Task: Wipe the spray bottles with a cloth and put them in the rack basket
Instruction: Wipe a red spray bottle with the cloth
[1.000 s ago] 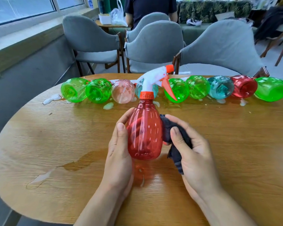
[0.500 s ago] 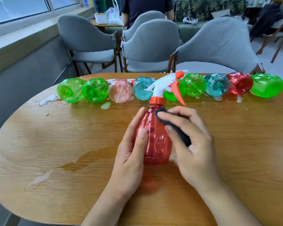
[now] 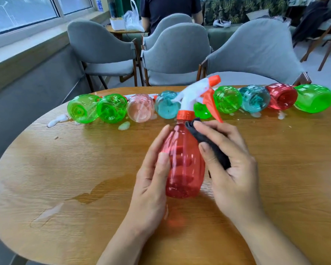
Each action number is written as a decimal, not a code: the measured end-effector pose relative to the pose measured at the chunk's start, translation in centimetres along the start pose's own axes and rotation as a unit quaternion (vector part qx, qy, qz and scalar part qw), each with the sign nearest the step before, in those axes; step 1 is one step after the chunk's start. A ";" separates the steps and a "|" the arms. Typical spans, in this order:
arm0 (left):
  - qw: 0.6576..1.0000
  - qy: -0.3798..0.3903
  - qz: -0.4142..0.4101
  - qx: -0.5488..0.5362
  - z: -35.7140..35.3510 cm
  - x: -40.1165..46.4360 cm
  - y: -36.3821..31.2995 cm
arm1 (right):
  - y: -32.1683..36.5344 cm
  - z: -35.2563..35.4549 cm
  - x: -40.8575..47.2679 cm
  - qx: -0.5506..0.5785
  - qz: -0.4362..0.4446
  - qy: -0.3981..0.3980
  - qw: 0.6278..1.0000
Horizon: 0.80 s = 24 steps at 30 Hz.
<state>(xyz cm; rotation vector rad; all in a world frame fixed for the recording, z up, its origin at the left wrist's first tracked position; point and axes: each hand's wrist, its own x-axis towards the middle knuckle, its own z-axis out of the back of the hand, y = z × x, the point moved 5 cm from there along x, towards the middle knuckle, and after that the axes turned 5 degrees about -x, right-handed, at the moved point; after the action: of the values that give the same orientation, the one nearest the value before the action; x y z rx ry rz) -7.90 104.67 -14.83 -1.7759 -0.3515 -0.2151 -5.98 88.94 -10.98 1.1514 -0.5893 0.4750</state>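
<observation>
9 toppled bottles [image 3: 227, 101] behind red bottle [image 3: 182, 165], left hand [image 3: 151, 180] gripping it, right hand [image 3: 231, 169] pinching cloth [image 3: 212, 148].

10 spray bottles [image 3: 183, 159]: 5 green, 2 teal, 2 red, 1 pink. 1 dark cloth [image 3: 212, 148]. 4 grey chairs [image 3: 172, 54].

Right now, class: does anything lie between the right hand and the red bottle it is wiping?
Yes: the dark cloth lies between the right hand and the red spray bottle, pressed against its shoulder. The left hand holds the bottle directly.
</observation>
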 end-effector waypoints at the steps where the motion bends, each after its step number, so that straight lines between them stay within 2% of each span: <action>1: 1.000 0.011 0.005 -0.006 -0.3 -0.1 0.1 | -0.3 0.0 0.0 0.008 -0.010 0.002 1.000; 5: 0.998 -0.032 0.007 -0.054 0.3 0.3 -0.3 | -0.9 -1.0 -0.8 0.020 -0.017 0.028 0.999; 10: 0.980 -0.147 0.025 -0.129 2.8 1.4 -1.0 | -0.4 -3.0 -2.5 0.036 -0.012 0.153 0.987; 11: 0.982 -0.147 0.018 -0.120 2.9 1.3 -1.0 | -0.2 -2.9 -2.3 0.037 -0.007 0.150 0.988; 13: 0.991 -0.117 -0.005 -0.069 2.2 1.0 -0.8 | 0.3 -1.9 -1.7 0.014 0.023 0.093 0.995; 15: 0.996 -0.071 -0.041 0.023 0.9 0.4 -0.6 | 1.2 -1.2 -1.2 -0.045 0.078 0.048 0.995; 17: 0.995 -0.037 -0.063 0.066 0.0 0.0 -0.3 | 1.6 -1.0 -0.9 -0.096 0.120 0.034 0.988; 20: 0.994 0.000 -0.065 0.084 -0.3 -0.2 0.4 | 0.5 -0.5 -0.3 -0.074 0.065 0.012 0.995; 24: 0.996 -0.013 -0.049 0.068 0.0 -0.4 0.5 | -0.6 -0.6 -0.3 -0.001 -0.040 0.007 0.999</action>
<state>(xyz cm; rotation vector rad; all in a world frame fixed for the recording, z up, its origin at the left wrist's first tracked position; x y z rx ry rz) -8.11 104.50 -15.38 -1.6311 -0.4631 -0.2321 -5.71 89.26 -11.81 1.1650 -0.5296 0.4128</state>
